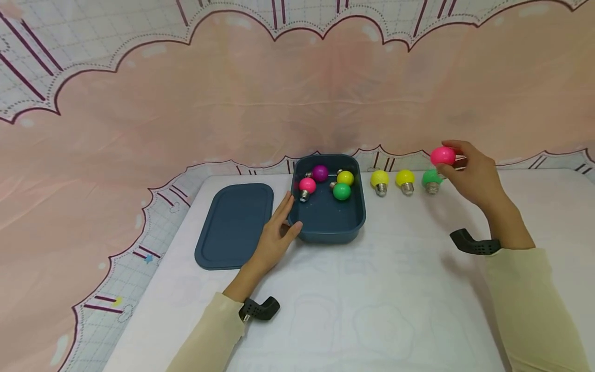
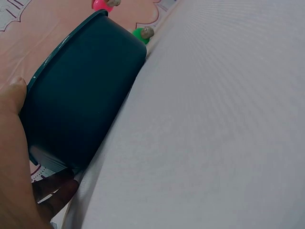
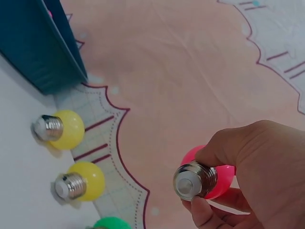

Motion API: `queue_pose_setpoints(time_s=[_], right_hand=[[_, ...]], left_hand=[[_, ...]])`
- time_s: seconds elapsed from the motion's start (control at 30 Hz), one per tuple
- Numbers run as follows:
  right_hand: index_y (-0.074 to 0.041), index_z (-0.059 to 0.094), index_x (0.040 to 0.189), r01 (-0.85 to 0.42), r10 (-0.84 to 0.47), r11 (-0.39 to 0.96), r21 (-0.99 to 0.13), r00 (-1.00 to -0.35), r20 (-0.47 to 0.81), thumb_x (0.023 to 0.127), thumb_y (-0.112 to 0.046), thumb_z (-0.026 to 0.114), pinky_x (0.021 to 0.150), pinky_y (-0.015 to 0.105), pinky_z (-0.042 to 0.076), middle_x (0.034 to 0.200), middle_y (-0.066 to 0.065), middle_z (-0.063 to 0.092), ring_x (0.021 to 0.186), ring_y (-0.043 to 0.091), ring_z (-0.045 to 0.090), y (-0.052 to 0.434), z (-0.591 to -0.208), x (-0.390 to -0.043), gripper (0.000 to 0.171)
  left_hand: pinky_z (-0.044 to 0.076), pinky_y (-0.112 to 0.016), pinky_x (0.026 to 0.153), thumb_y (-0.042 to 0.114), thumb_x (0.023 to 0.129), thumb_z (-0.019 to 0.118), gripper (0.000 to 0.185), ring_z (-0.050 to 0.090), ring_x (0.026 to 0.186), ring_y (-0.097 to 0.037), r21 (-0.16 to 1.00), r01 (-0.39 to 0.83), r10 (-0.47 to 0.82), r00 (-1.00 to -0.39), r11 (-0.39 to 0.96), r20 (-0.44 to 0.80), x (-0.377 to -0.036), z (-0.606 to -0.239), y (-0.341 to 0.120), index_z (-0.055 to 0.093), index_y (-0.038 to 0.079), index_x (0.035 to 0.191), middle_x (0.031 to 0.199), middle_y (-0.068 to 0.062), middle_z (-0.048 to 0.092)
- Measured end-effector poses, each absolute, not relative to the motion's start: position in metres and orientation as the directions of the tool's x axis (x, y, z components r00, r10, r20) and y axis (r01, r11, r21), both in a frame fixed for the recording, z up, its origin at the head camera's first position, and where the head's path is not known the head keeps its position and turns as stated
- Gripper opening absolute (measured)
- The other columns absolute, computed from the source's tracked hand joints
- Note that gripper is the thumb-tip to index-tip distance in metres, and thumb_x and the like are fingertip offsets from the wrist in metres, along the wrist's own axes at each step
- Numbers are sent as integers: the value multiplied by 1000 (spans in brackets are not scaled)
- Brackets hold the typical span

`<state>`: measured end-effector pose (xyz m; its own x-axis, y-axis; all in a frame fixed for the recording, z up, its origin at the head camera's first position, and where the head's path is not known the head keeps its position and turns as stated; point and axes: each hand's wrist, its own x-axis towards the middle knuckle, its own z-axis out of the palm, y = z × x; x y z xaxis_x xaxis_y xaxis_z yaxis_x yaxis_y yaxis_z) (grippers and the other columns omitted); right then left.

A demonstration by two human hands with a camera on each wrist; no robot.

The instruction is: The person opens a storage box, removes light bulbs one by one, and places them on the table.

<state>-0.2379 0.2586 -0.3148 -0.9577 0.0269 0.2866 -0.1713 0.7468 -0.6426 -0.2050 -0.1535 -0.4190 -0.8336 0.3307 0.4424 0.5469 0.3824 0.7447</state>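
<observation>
**Mia:** What is the right hand [image 1: 474, 173] holding?

**Ben:** A pink bulb [image 1: 442, 155]. The fingers and thumb pinch it up in the air. In the right wrist view the silver screw end pokes out toward us, and the fingers hide part of the pink ball.

**Mia:** What is near it?

**Ben:** Just below the pinch stands a green bulb [image 1: 432, 179] on the white table [image 1: 395, 289]. The held bulb covers a bit of its top. Past that, on the box side, two yellow bulbs [image 1: 379, 179] stand in the same row.

**Mia:** And the left hand [image 1: 278, 232]?

**Ben:** It rests against the blue box [image 1: 325, 227], at the near corner. The fingers lie straight on the wall and the thumb touches the front. It does not squeeze. In the left wrist view the box fills the frame, so most of the hand is cut off.

**Mia:** What is in the box?

**Ben:** Four bulbs: pink, purple, yellow and green. Their screw ends are small and hard to see. A blue lid [image 1: 234, 225] lies flat on the other side of the left hand.
</observation>
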Motion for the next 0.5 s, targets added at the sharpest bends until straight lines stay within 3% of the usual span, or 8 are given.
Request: queue_pose_setpoints(time_s=[0.17, 0.23, 0.5], right_hand=[[-6, 35, 147, -131, 62, 749, -650, -962, 266, 95, -23, 57, 67, 27, 43, 135, 26, 43, 110, 44, 45, 272, -319, -238, 58], [-5, 34, 147, -123, 68, 748, -652, -963, 259, 96, -23, 57, 65, 24, 41, 136, 27, 43, 110, 45, 45, 275, -321, -239, 59], [-3, 31, 148, -65, 98, 755, -653, -973, 211, 96, -24, 56, 70, 38, 47, 138, 28, 40, 111, 46, 43, 289, -328, -245, 62]], left_hand=[[48, -26, 73, 9, 96, 56, 61, 53, 77, -16, 751, 536, 331, -840, 385, 430, -203, -416, -151, 27, 1, 150, 158, -10, 18], [48, -26, 73, 5, 96, 56, 61, 54, 77, -19, 754, 532, 330, -842, 385, 426, -198, -409, -149, 27, -1, 149, 157, -14, 18], [47, -26, 74, 1, 95, 54, 59, 55, 79, -25, 763, 522, 334, -847, 380, 413, -182, -381, -144, 27, -6, 147, 154, -23, 20]])
